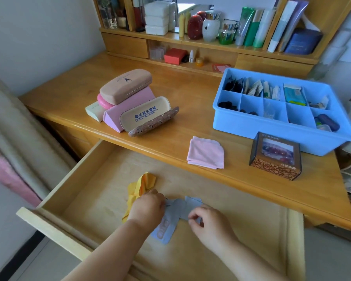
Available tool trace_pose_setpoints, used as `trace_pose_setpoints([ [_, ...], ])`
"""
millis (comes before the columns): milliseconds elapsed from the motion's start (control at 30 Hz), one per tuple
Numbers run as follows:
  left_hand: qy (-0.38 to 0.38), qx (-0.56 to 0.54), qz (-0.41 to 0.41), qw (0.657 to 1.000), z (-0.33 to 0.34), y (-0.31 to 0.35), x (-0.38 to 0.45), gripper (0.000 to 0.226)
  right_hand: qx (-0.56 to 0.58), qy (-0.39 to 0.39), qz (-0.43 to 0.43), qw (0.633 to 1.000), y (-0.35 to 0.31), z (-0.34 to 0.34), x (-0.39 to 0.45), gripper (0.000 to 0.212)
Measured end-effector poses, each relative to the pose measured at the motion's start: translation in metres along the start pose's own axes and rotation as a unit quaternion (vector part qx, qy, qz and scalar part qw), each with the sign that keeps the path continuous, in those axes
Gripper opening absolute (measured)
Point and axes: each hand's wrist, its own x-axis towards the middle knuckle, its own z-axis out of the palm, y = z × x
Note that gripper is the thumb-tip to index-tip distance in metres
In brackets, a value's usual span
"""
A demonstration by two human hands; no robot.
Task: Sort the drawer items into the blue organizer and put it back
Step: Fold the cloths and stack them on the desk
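Head view: yellow cloth [141,186], grey cloth [177,207] inside open drawer [73,185]

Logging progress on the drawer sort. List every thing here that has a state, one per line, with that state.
drawer: pulled open
blue organizer: out on the desk, partly filled
grey cloth: lying in the drawer, held by both hands
yellow cloth: crumpled in the drawer
pink cloth: folded on the desk
beige glasses case: closed, leaning on the pink box
left hand: gripping the grey cloth
right hand: pinching the grey cloth
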Motion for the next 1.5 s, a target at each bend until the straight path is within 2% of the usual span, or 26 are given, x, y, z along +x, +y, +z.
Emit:
trace_pose_setpoints([
  [67,0.030,-0.021,0.027,0.999,-0.007,-0.001,-0.003,0.025,0.027,0.024,-0.009,0.999,-0.006,-0.004,0.011,0.024],
  [167,0.028,-0.083,0.118,0.989,-0.025,0.006,-0.015,0.020,0.081,-0.013,-0.047,0.995,-0.016,-0.010,0.018,0.057],
  [200,0.019,-0.103,0.152,0.983,-0.033,0.010,-0.021,0.019,0.084,-0.024,-0.050,0.995,-0.019,-0.012,0.018,0.056],
  [267,0.017,-0.145,0.189,0.971,-0.049,0.017,-0.030,0.015,0.067,-0.016,-0.031,0.997,-0.021,-0.019,0.016,0.027],
  [300,0.022,-0.164,0.188,0.968,-0.057,0.019,-0.033,0.014,0.063,-0.006,-0.015,0.998,-0.020,-0.024,0.013,0.014],
  [400,0.031,-0.180,0.137,0.973,-0.076,0.022,-0.037,0.012,0.084,0.021,0.007,0.996,-0.007,-0.043,-0.002,0.024],
  [567,-0.004,-0.126,0.095,0.987,-0.084,0.034,-0.040,0.007,0.162,-0.011,0.016,0.987,0.005,-0.085,-0.027,0.025],
  [700,0.062,-0.162,0.079,0.982,-0.082,0.053,-0.046,0.012,0.222,0.027,0.019,0.975,0.012,-0.101,-0.038,0.020],
  [767,0.101,-0.203,0.102,0.969,-0.077,0.063,-0.051,0.015,0.233,0.061,0.015,0.970,0.017,-0.103,-0.045,0.016],
  [833,0.107,-0.225,0.139,0.958,-0.069,0.069,-0.057,0.013,0.222,0.068,0.016,0.972,0.024,-0.099,-0.053,0.024],
  [933,0.027,-0.173,0.166,0.970,-0.045,0.068,-0.065,0.011,0.167,0.016,0.036,0.985,0.041,-0.076,-0.068,0.035],
  [1067,-0.140,-0.049,0.162,0.976,-0.002,0.062,-0.069,0.017,0.022,-0.091,0.070,0.993,0.062,-0.035,-0.079,0.024],
  [1167,-0.177,-0.042,0.138,0.974,0.010,0.062,-0.058,0.018,0.014,-0.078,0.110,0.991,0.072,-0.021,-0.078,0.031],
  [1300,-0.126,-0.076,0.090,0.985,0.011,0.065,-0.037,0.017,0.053,-0.030,0.197,0.979,0.076,-0.023,-0.067,0.029],
  [1400,-0.077,-0.082,0.080,0.990,0.013,0.072,-0.020,0.019,0.071,0.014,0.208,0.975,0.077,-0.024,-0.056,0.028],
  [1500,-0.066,-0.054,0.058,0.995,0.018,0.077,-0.010,0.021,0.065,0.025,0.214,0.974,0.075,-0.022,-0.047,0.019],
])
